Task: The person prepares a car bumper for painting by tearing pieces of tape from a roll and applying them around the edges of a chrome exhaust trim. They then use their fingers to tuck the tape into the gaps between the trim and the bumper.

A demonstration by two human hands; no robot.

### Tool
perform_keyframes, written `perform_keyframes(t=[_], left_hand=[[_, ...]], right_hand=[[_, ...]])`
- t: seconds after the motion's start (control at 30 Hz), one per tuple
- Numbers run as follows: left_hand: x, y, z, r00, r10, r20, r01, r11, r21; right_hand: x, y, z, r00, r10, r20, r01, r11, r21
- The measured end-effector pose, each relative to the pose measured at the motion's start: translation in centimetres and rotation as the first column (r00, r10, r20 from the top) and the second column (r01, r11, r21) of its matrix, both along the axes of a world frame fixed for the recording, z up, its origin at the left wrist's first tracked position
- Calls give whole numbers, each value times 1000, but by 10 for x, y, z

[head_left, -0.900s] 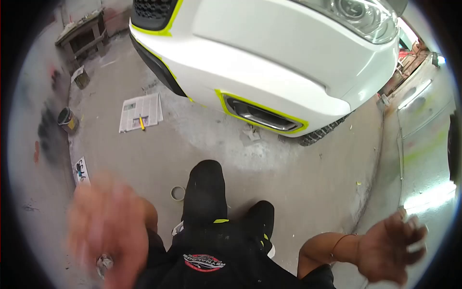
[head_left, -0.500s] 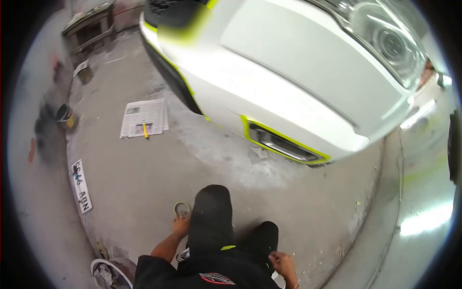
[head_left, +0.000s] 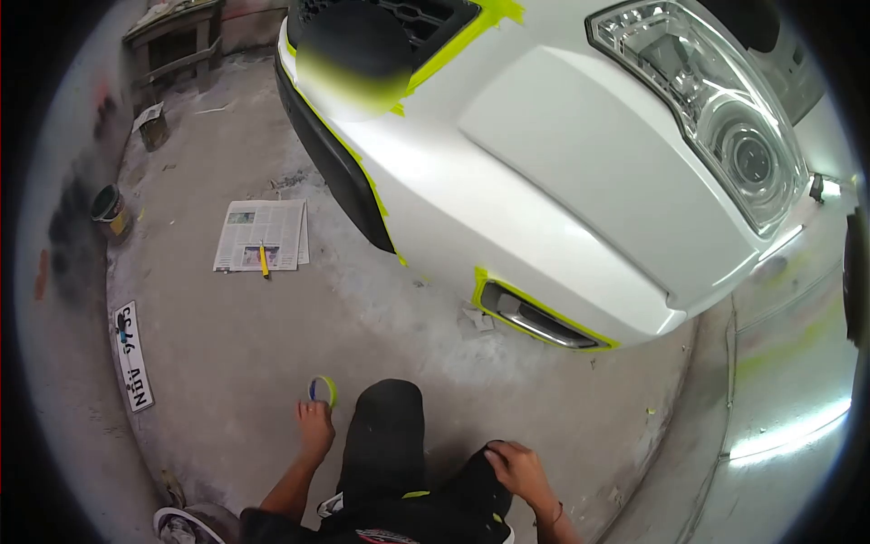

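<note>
A roll of yellow-green masking tape [head_left: 323,392] stands out from the fingers of my left hand [head_left: 315,428], beside my left knee. My left fingers are closed at its near edge. My right hand [head_left: 518,469] is at my right knee, its fingers bent and drawn together against the black trousers; anything between them is hidden. Ahead is the white car bumper [head_left: 562,190]. Yellow-green tape lines the chrome-trimmed lamp recess [head_left: 548,326] low on it, the grille [head_left: 430,27] and the black lower trim [head_left: 331,163].
Newspaper sheets [head_left: 281,222] lie on the floor with a yellow cutter knife [head_left: 264,260] on top. A number plate [head_left: 134,358] and a paint can [head_left: 111,216] are along the left wall. A bucket [head_left: 168,519] stands at lower left. The headlight [head_left: 743,154] is at upper right.
My left hand has lifted the tape roll forward and turned it, showing its yellow-green side. My right hand has come forward onto my knee. The view has shifted, so the bumper appears lower.
</note>
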State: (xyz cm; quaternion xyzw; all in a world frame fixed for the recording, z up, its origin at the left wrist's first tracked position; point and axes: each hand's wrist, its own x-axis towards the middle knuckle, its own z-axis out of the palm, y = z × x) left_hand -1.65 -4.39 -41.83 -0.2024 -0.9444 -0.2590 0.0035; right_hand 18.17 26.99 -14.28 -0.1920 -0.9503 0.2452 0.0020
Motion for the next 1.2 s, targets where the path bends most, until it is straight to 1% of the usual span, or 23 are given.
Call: perform_keyframes(t=[0.03, 0.1, 0.13, 0.17, 0.2, 0.23, 0.27, 0.3, 0.37, 0.4, 0.43, 0.47, 0.6, 0.7, 0.77, 0.8, 0.87, 0.93, 1.0, 1.07, 1.13, 1.17, 1.2], left_hand=[[-8, 2, 44, 1000, 8, -3, -8, 1000, -8], [-24, 12, 142, 991, -89, 97, 56, 954, 294], [-33, 20, 191, 993, -83, 82, 57, 958, 282], [-38, 30, 236, 882, -407, 236, 316, 884, 345], [-40, 42, 265, 646, -675, 357, 518, 731, 444], [-42, 57, 280, 655, -665, 358, 516, 740, 431], [-43, 70, 289, 517, -787, 336, 569, 609, 552], [-45, 81, 293, 368, -883, 291, 586, 463, 664], [-61, 104, 290, 410, -880, 239, 656, 467, 593], [-70, 113, 290, 417, -889, 187, 731, 451, 513], [-75, 127, 294, 723, -691, -4, 614, 639, 463], [-80, 144, 299, 901, -376, -218, 435, 774, 460], [-129, 214, 324, 806, -136, -576, 502, 673, 544], [-154, 230, 313, 822, -18, -569, 389, 748, 538], [-151, 231, 318, 947, -14, -320, 240, 691, 681], [-148, 229, 318, 947, -27, -321, 243, 714, 657], [-146, 234, 317, 721, 87, -687, 317, 841, 439], [-156, 236, 300, 562, 154, -813, 284, 887, 364], [-136, 256, 291, 761, 348, -548, 224, 651, 725], [-101, 275, 272, 818, 458, -348, 150, 415, 898], [-49, 294, 245, 940, 92, -327, 288, 294, 911], [-24, 294, 253, 891, -186, -415, 448, 510, 734], [-5, 286, 267, 781, -465, -416, 624, 615, 482]], right_hand=[[-24, -1, 10, 993, 98, -71, -97, 995, 18], [-72, 1, 25, 934, 284, -219, -266, 958, 108], [-101, -7, 44, 896, 320, -308, -287, 946, 151], [-120, -16, 59, 851, 354, -388, -300, 934, 193], [-127, -17, 57, 847, 352, -397, -303, 935, 184], [-135, -16, 52, 850, 364, -381, -394, 919, -2], [-139, -12, 47, 847, 387, -363, -474, 860, -189], [-137, -3, 41, 838, 399, -372, -491, 848, -197], [-121, 29, 31, 865, 495, -80, -446, 686, -575], [-108, 45, 28, 895, 437, -85, -395, 693, -602], [-93, 60, 27, 923, 373, -93, -345, 697, -629], [-79, 74, 27, 932, 362, -4, -302, 773, -557], [-58, 123, -23, 861, 487, 146, -408, 833, -374], [-60, 133, -56, 711, 694, 112, -613, 690, -386], [-55, 129, -72, 712, 697, 85, -616, 678, -402], [-49, 122, -80, 719, 690, 85, -601, 678, -423], [-38, 120, -104, 668, 744, -1, -658, 590, -467], [-41, 118, -124, 643, 756, -124, -702, 518, -488], [-49, 129, -95, 709, 679, -189, -659, 544, -519], [-54, 139, -59, 771, 600, -213, -608, 595, -525], [-50, 147, -42, 847, 381, -371, -532, 611, -586], [-40, 154, -34, 868, 364, -339, -497, 643, -582], [-34, 154, -23, 901, 237, -364, -431, 577, -694]])
